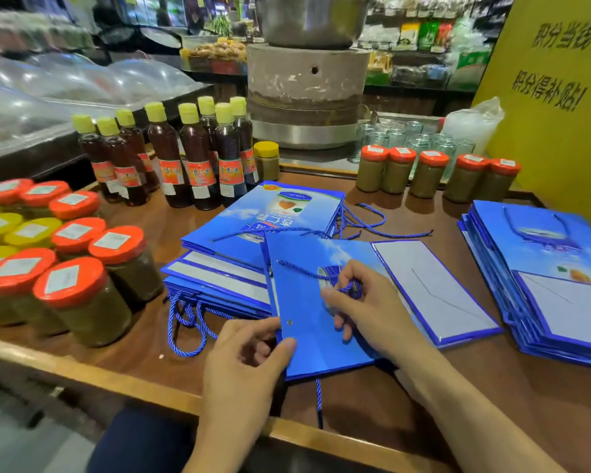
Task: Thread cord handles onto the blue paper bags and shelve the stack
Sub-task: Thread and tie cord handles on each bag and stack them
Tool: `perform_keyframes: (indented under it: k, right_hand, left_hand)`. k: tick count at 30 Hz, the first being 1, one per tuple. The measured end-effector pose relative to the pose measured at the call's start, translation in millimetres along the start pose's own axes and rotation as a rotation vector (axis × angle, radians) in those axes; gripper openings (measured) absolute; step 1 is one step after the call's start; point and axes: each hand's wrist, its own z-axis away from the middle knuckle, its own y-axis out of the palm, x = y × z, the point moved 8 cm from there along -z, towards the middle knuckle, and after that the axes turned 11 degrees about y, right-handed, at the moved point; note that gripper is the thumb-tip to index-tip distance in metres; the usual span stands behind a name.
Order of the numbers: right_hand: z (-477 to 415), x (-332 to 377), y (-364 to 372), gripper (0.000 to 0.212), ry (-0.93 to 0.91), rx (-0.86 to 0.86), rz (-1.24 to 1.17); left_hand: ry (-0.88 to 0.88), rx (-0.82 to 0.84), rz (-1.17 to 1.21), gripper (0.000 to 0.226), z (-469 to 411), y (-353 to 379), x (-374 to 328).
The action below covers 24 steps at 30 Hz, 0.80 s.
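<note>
Your left hand [243, 363] pinched blue bag [304, 295] edge (by punched hole [290, 322]); your right hand [365, 302] pinched cord [301, 268] over it, near tabletop [458, 387] front edge.

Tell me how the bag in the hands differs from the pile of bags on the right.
The bag in the hands is single, gripped by the left hand, its cord pinched by the right hand; the right pile is many bags, untouched. Both are blue with pale folded bottoms.

a food shop – labelled jars [69, 280], stocked shelves [420, 39].
</note>
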Motion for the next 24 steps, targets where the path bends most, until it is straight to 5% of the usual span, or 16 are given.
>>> perform_keyframes:
  k: [4, 7, 13, 19, 24]
  right_hand:
    - [4, -1, 4, 0.011, -0.026, 0.013, -0.043]
    - [7, -5, 7, 0.022, -0.030, 0.054, -0.060]
    - [10, -6, 6, 0.010, -0.039, 0.026, -0.035]
    - [8, -1, 8, 0.016, -0.074, -0.006, 0.026]
    - [7, -6, 11, 0.014, -0.047, -0.021, -0.041]
  left_hand:
    - [-0.070, 0.095, 0.076, 0.017, -5, 8, 4]
    - [-0.095, 0.130, 0.068, 0.015, -4, 11, 6]
    - [-0.133, 0.168, 0.031, 0.015, -15, 15, 2]
    - [-0.100, 0.398, -0.056, 0.018, -49, 32, -9]
    - [-0.085, 0.346, -0.014, 0.019, -36, 30, 1]
